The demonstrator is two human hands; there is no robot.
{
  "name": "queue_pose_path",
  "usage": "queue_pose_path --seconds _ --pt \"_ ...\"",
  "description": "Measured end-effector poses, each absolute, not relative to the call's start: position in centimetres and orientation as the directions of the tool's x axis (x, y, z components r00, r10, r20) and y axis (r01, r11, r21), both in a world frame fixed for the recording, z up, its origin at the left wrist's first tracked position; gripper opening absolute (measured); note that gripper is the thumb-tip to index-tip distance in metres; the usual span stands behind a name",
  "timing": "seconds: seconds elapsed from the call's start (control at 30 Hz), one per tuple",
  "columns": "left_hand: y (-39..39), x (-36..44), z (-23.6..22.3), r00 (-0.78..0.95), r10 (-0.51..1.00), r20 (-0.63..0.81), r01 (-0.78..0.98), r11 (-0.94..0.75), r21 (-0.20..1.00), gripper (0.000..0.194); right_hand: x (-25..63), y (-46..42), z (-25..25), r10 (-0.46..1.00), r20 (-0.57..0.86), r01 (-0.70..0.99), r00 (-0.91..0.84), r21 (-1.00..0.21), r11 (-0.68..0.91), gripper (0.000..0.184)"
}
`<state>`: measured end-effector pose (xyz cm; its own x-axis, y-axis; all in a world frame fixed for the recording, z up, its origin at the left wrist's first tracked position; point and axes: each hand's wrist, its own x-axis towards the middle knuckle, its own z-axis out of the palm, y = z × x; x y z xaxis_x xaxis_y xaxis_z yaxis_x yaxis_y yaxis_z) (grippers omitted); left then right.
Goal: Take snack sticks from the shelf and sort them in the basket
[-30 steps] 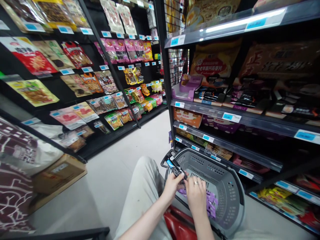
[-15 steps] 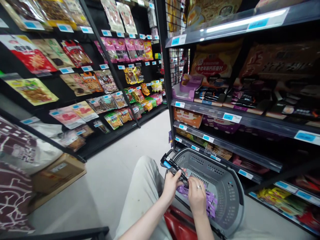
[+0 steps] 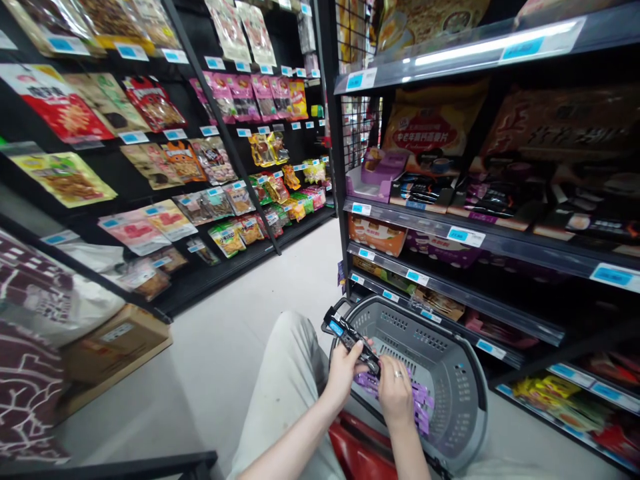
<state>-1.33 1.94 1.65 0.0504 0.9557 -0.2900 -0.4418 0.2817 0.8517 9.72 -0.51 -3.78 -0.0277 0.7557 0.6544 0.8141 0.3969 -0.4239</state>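
Slanting over the left side of a grey basket (image 3: pixel 430 360), a black packet (image 3: pixel 347 333) is gripped by the left hand (image 3: pixel 345 367), its near end pinched and hidden by the ringed right hand (image 3: pixel 396 390). Whether one sachet or several are held cannot be told. Purple packs (image 3: pixel 423 407) inside the basket are partly covered by the right hand. A red item (image 3: pixel 357 443) is cut off below; bags (image 3: pixel 560 127) at far right are dimmed by shadow.

black packet (image 3: pixel 346 335): print too small, near end behind right hand (image 3: pixel 397 393) | purple packets (image 3: pixel 421 405): partly behind same hand | red object (image 3: pixel 353 448): cut off at bottom edge
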Motion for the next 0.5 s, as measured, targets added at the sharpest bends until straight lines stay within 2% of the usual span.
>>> queue_pose_path --seconds 0.1,0.27,0.4,0.5 --pt "2.3 -1.7 1.8 0.114 0.937 -0.331 -0.465 0.345 0.815 0.037 9.8 -0.4 -3.3 0.773 0.634 0.76 -0.005 -0.5 0.415 0.016" --pt "2.7 -2.1 2.4 0.119 0.915 -0.384 -0.559 0.382 0.736 0.032 9.5 -0.4 -1.8 0.861 0.499 0.566 0.095 -0.739 0.366 0.016" --pt "2.8 -2.3 2.6 0.112 0.932 -0.346 -0.642 0.333 0.69 0.027 9.3 -0.6 -1.3 0.845 0.525 0.51 0.1 -0.756 0.41 0.02" --pt "2.7 -2.4 2.7 0.132 0.938 -0.321 -0.671 0.323 0.667 0.024 9.2 -0.5 -1.5 0.829 0.544 0.512 0.131 -0.753 0.414 0.015"
